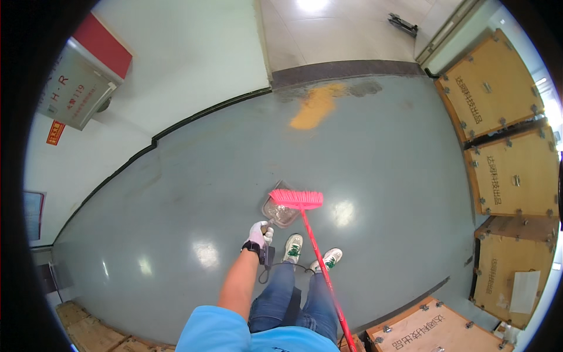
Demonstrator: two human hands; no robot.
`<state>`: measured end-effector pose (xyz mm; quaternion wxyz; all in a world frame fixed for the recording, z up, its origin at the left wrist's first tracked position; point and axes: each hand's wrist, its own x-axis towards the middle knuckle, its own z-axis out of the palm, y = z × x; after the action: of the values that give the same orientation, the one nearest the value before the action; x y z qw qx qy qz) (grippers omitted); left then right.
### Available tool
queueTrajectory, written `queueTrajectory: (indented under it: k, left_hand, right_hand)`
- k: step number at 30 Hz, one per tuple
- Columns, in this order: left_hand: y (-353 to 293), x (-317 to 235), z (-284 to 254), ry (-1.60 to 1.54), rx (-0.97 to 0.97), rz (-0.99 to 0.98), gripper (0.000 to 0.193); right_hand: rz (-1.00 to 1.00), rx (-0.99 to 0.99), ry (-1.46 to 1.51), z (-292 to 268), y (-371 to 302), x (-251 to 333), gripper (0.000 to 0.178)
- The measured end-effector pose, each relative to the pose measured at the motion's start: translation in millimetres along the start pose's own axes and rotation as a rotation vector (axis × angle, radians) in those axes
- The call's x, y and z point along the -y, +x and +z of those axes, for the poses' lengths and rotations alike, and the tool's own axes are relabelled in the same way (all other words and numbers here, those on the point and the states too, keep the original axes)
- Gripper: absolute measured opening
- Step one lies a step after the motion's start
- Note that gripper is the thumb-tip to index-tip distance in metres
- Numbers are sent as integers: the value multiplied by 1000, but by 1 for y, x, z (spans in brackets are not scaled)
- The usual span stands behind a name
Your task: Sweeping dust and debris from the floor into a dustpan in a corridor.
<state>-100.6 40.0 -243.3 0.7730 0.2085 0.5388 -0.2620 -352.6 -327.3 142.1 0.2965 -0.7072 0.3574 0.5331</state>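
In a white glove, my left hand (258, 233) is closed around the handle of a dustpan (284, 213), a greyish, see-through pan hanging just ahead of my feet. Over the pan's far right part lies the pink bristle head of a broom (298, 199). Its red stick (320, 259) runs back past my right leg to the lower edge of the picture. My right hand is out of the picture, so what grips the stick does not show. On my left wrist is a black strap with a small dark box and cable.
A yellow-orange patch (316, 107) marks the grey floor (205, 176) before a dark doorway sill (349, 70). Wooden crates (516, 170) line the right side; another crate (431, 328) stands behind at lower right. A metal wall cabinet (76, 88) juts out at upper left.
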Motion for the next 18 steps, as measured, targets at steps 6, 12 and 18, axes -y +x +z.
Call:
queueTrajectory:
  k: [6,12,18]
  left_hand:
    - [-20,13,-52,-288,112,-59,17]
    - [-37,19,-65,-465,87,-50,15]
    - [-27,2,-75,-472,30,-23,15]
  right_hand:
    - [-493,-210,-205,-15,105,29,48]
    - [-675,-421,-461,-25,256,185,55]
    - [-615,-287,-629,4,247,110,61]
